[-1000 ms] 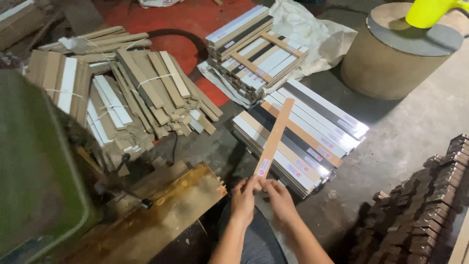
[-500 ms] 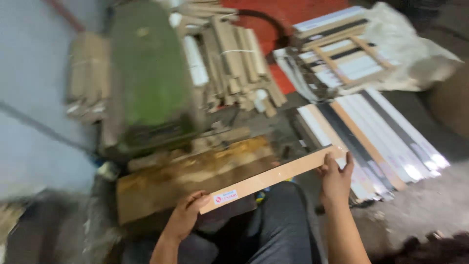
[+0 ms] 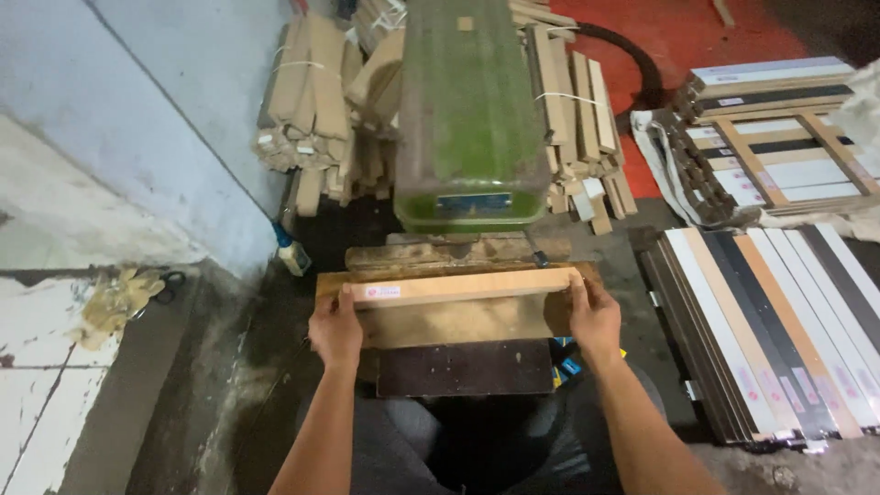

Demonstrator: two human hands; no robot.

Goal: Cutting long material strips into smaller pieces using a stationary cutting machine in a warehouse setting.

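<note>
Wooden strip (image 3: 458, 288): lies level across the worn wooden surface (image 3: 458, 323), just in front of the green machine (image 3: 469, 110).
Left hand (image 3: 335, 330): your fingers are clamped on the strip's labelled end.
Right hand (image 3: 594, 316): fingers clamped on the other end.
Progress: strip positioned at the machine; it looks unworked.
Remaining: stacked strips (image 3: 779, 330) wait on your right.

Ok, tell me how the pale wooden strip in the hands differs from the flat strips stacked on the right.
The pale wooden strip lies crosswise, gripped at its ends by the left hand and right hand; the stacked strips lie lengthwise, untouched. It is one light tone; they mix white, tan and dark. All are long and flat.
</note>
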